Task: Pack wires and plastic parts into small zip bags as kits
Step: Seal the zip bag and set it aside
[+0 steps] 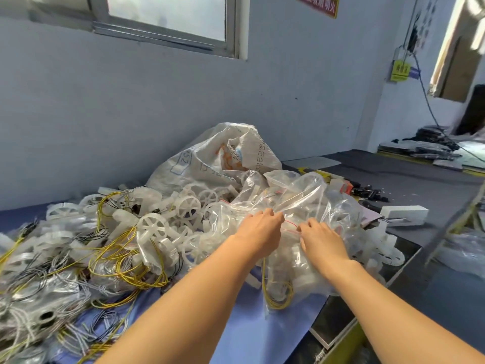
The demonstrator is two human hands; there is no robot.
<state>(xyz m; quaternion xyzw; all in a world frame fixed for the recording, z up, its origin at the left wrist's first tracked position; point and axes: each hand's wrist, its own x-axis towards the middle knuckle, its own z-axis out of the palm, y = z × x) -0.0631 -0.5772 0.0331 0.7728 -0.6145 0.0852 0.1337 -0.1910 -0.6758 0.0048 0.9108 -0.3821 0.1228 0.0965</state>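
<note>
Both my hands reach into a heap of clear zip bags at the middle right of the table. My left hand and my right hand each pinch the red-striped mouth of one small zip bag between them. That bag hangs down toward me and holds yellow wire and white plastic parts. Left of the bags lies a big pile of white plastic wheels tangled with yellow and black wires.
A large printed white sack leans on the wall behind the pile. The blue table sheet ends at a dark bench edge on the right. A white box and black parts lie farther right.
</note>
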